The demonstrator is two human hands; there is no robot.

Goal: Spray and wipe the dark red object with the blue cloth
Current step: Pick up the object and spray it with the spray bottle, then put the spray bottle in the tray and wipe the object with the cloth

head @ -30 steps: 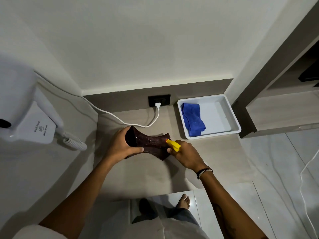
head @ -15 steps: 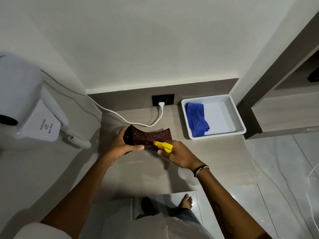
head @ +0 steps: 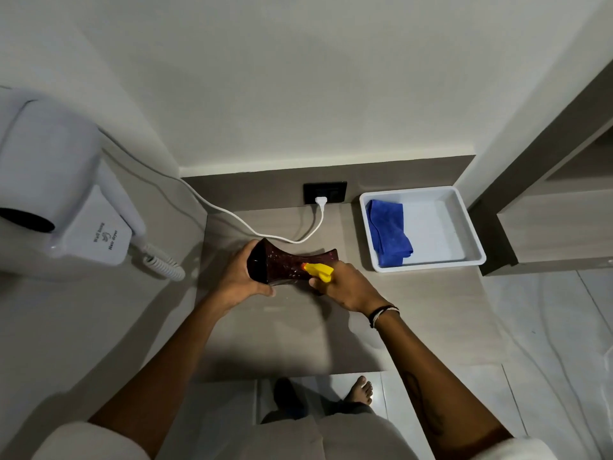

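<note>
The dark red object (head: pixel 282 263), a waisted vase with a speckled surface, lies on its side above the grey counter (head: pixel 298 327). My left hand (head: pixel 240 278) grips its wide open end. My right hand (head: pixel 345 288) holds a spray bottle whose yellow nozzle (head: pixel 318 271) points left at the vase's middle, almost touching it; the bottle's body is hidden under my hand. The blue cloth (head: pixel 389 232) lies folded in the left half of a white tray (head: pixel 464 224) at the counter's back right.
A white wall hair dryer (head: pixel 63 207) with a coiled cord hangs on the left wall. Its white cable (head: pixel 258 232) crosses the counter's back to a black socket (head: pixel 325 192). A wooden shelf unit (head: pixel 547 227) stands right of the tray. My bare feet show on the tiled floor below.
The yellow nozzle has slid left along the vase, from its right end toward its middle. My left hand keeps its grip on the open end.
</note>
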